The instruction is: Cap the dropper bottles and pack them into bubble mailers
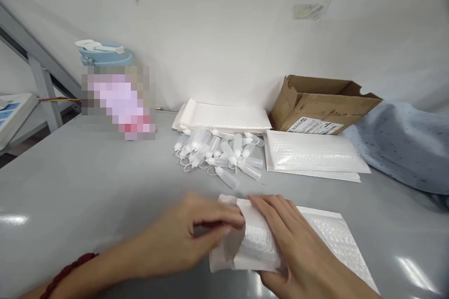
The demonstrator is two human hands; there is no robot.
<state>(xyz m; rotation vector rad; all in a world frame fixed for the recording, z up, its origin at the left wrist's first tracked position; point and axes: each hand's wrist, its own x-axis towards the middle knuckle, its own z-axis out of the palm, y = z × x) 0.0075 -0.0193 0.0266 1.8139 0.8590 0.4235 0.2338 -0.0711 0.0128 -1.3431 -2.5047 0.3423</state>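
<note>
We see a white bubble mailer (261, 247) on the grey table (105, 196), right in front of the person and between the 2 hands. The right hand (289, 236) has hold of it, fingers laid over the top and thumb at the near edge. The left hand (206, 231), blurred, curls over the mailer's left end with thumb and fingertips nearly together — we cannot tell whether they pinch anything. Another mailer (342, 238) shows past the right wrist. Beyond the hands lies a heap of translucent bottles (228, 179), with a mailer stack (228, 116) behind it. To the right, more mailers (312, 152) lie before a cardboard box (301, 105). The box carries a white label (315, 125) with dark print, plus faint marks above it — all too small for us to read. A speckled blue cloth (403, 145) lies beside the box.
</note>
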